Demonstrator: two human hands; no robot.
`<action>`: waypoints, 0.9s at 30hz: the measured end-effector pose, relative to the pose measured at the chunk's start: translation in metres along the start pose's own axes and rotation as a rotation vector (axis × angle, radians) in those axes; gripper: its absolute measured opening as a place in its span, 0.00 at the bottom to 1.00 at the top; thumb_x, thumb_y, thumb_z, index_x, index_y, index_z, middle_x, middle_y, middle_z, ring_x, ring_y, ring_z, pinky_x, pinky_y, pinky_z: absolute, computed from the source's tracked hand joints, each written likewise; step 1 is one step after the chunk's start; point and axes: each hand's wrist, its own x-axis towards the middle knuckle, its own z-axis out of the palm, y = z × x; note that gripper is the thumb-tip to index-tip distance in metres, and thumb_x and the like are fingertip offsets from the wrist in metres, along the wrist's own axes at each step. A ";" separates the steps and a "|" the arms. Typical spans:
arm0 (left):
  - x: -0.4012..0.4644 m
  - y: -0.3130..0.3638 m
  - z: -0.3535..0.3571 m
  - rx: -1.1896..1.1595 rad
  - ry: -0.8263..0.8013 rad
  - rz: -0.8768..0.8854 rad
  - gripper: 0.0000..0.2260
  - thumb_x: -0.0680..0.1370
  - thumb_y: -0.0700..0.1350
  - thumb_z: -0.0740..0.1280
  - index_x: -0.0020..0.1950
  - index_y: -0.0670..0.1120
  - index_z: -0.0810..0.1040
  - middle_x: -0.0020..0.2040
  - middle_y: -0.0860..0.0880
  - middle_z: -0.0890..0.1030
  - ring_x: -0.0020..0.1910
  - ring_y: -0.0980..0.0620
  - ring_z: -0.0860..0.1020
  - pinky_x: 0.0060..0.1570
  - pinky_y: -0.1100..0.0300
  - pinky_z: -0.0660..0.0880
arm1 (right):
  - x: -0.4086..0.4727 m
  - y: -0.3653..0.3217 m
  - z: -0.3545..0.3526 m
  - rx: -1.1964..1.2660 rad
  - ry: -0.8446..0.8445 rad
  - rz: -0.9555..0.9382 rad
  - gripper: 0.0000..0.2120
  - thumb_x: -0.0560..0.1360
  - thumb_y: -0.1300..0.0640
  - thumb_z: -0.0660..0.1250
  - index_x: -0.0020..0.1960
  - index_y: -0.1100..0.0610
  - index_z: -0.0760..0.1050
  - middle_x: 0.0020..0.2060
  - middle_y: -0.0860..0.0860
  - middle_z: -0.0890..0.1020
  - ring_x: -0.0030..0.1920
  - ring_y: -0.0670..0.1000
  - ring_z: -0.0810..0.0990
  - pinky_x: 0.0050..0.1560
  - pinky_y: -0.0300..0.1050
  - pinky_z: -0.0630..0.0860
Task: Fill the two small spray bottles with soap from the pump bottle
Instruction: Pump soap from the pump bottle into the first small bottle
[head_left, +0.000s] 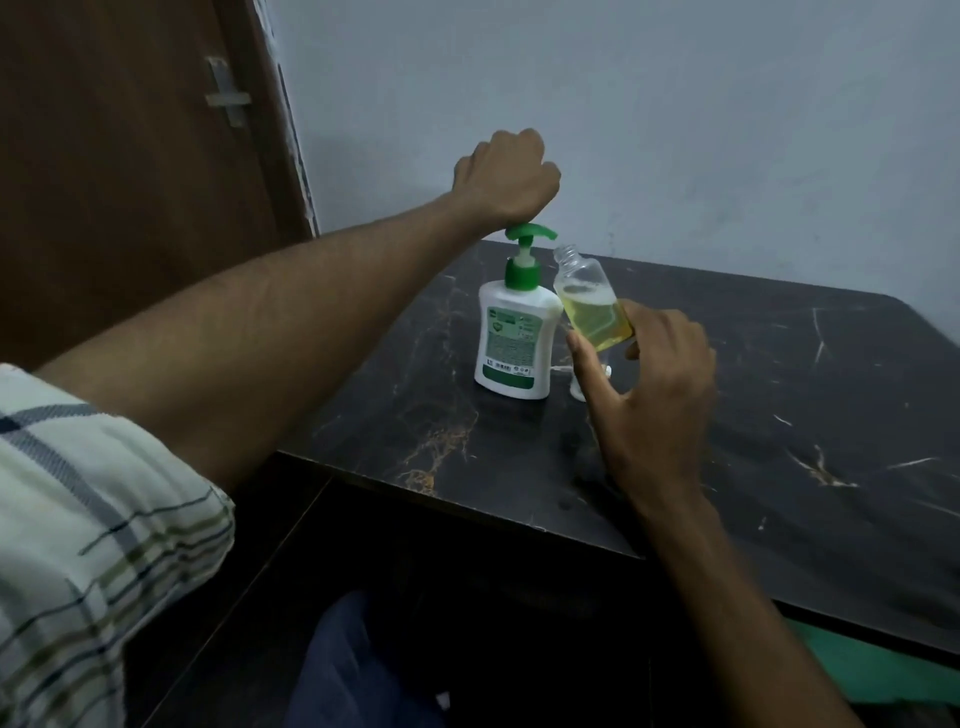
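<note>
Holding a small bottle (592, 301) tilted in our right hand (649, 395), fingers pinching its base, we aim its open neck just under the green spout of the pump bottle (511, 338), while our left hand (506, 176), a fist, presses down on the pump.

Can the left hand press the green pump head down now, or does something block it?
Probably yes. The left hand already rests as a fist on top of the green pump head; nothing lies between them. The spray bottle, tilted in the right hand, sits beside the spout, not over the pump head.
</note>
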 end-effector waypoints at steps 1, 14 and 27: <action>0.000 0.000 -0.002 0.043 0.006 0.025 0.09 0.78 0.48 0.58 0.45 0.43 0.72 0.48 0.45 0.80 0.46 0.41 0.79 0.48 0.50 0.73 | 0.000 0.000 0.001 0.002 0.001 -0.004 0.20 0.80 0.43 0.69 0.63 0.57 0.78 0.52 0.53 0.80 0.51 0.53 0.76 0.51 0.46 0.68; 0.003 0.011 -0.005 0.175 0.049 0.170 0.07 0.79 0.46 0.59 0.49 0.43 0.70 0.45 0.46 0.71 0.47 0.41 0.71 0.49 0.51 0.63 | 0.003 0.000 0.004 0.029 0.020 -0.001 0.20 0.80 0.42 0.69 0.62 0.57 0.79 0.51 0.53 0.80 0.50 0.53 0.75 0.50 0.49 0.70; -0.010 0.012 -0.005 0.261 0.254 0.256 0.13 0.78 0.44 0.58 0.35 0.48 0.58 0.34 0.49 0.63 0.38 0.40 0.71 0.47 0.51 0.62 | 0.002 0.000 0.004 -0.002 0.013 -0.001 0.22 0.80 0.41 0.68 0.63 0.58 0.79 0.51 0.53 0.80 0.50 0.53 0.76 0.50 0.47 0.69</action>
